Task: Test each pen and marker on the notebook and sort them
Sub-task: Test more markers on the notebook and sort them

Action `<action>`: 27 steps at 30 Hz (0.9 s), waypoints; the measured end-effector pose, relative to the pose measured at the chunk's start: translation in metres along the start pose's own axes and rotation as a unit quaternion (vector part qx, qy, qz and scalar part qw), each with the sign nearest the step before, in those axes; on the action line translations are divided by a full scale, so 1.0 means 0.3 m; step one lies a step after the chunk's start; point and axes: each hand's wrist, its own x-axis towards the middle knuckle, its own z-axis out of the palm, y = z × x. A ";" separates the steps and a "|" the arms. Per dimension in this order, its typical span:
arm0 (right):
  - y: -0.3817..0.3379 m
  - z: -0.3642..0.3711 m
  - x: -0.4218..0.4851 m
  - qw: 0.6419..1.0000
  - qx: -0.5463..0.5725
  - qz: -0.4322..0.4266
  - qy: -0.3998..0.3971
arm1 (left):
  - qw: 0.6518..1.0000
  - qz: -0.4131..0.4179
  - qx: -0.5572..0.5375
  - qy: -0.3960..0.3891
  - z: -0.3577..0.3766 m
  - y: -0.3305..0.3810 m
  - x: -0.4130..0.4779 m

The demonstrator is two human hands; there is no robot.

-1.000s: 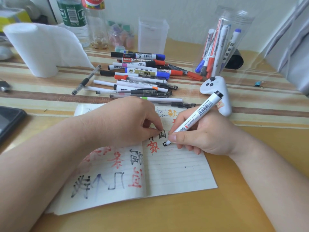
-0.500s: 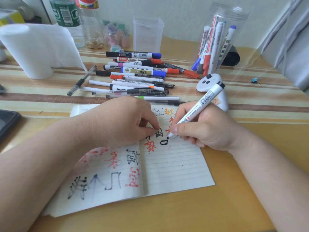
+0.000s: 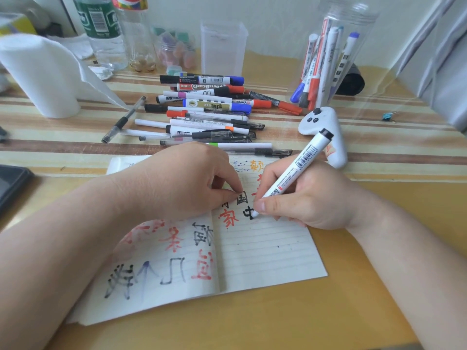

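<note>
An open lined notebook [image 3: 265, 258] lies on the desk, covered in black, red and orange test characters. My right hand [image 3: 310, 198] grips a white marker [image 3: 300, 165] with a black end, its tip on the right page at a fresh black character. My left hand [image 3: 177, 183] rests on the notebook's middle with fingers curled, thumb and forefinger tips pressing the page; what its palm hides I cannot see. A pile of pens and markers [image 3: 207, 107] lies behind the notebook. A clear jar [image 3: 328, 59] at the back right holds several markers upright.
An empty clear container [image 3: 222, 46] stands behind the pile. A white controller [image 3: 326, 127] lies right of the pens, a loose pen [image 3: 123, 120] and a paper towel roll [image 3: 43, 79] to the left. Bottles [image 3: 103, 29] stand at the back, a dark phone [image 3: 10, 183] at the left edge.
The marker tip has moved slightly down and left on the page, and the black character now has a vertical stroke through it. My left hand has stayed put.
</note>
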 end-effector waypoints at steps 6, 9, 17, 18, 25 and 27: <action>0.010 -0.006 -0.007 0.998 0.050 -0.024 0.000 | 1.000 -0.004 0.002 -0.003 -0.002 0.003 0.000; 0.005 -0.001 -0.011 0.998 0.021 -0.058 -0.020 | 1.000 -0.006 0.003 -0.004 -0.003 0.004 0.000; 0.016 0.012 0.000 0.999 0.002 -0.050 -0.005 | 1.000 -0.010 0.002 -0.006 -0.002 0.008 0.000; 0.013 0.014 0.000 0.999 -0.002 -0.052 -0.008 | 1.000 -0.009 0.002 -0.005 -0.003 0.008 0.000; 0.011 0.006 -0.006 0.999 0.036 -0.031 -0.011 | 1.000 -0.007 0.007 0.000 0.000 -0.002 -0.003; 0.011 0.006 -0.004 0.999 0.017 -0.033 -0.014 | 1.000 -0.006 0.007 0.000 0.001 -0.001 -0.002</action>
